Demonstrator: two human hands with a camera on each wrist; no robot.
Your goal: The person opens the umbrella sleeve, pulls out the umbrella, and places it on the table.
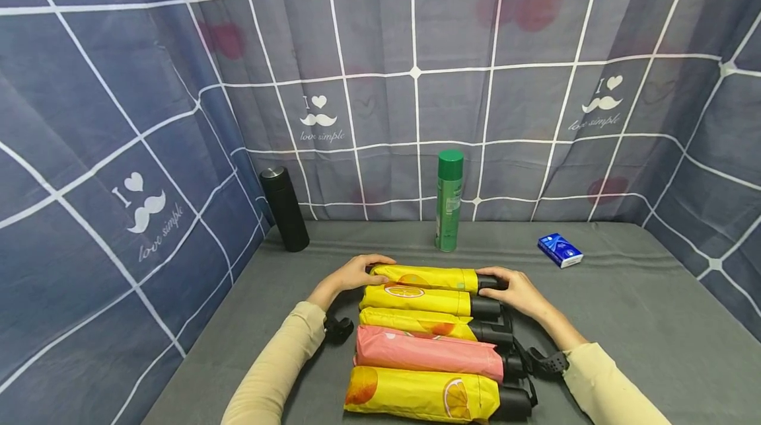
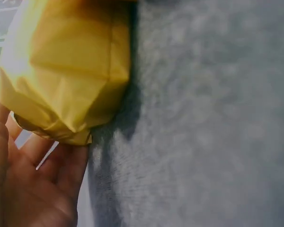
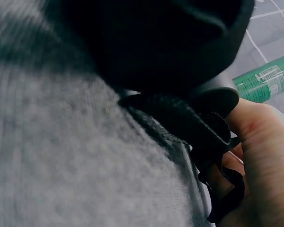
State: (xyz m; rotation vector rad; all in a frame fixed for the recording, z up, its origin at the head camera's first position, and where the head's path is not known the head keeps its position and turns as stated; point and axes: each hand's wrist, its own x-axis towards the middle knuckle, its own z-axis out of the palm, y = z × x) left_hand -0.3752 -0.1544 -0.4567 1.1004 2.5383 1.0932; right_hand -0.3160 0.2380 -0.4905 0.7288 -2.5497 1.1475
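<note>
Several folded umbrellas in sleeves lie side by side, black handles to the right. My left hand [image 1: 357, 273] holds the sleeve end of the farthest yellow umbrella [image 1: 431, 277], thumb on its near side. At the other end my right hand [image 1: 518, 290] grips that umbrella's black handle. Nearer lie a second yellow umbrella [image 1: 440, 303], a third yellow umbrella [image 1: 416, 320], a pink umbrella [image 1: 428, 351] and a larger-looking yellow umbrella [image 1: 410, 393] with orange prints. In the left wrist view a yellow sleeve [image 2: 75, 71] hides part of my fingers. The right wrist view shows a black strap [image 3: 175, 116] beside my thumb.
A black flask [image 1: 285, 210] stands at the back left of the grey table [image 1: 624, 319]. Behind the umbrellas is a green spray can [image 1: 449, 203]; a small blue pack [image 1: 560, 250] lies at the back right. Checked curtains enclose the table's back and sides.
</note>
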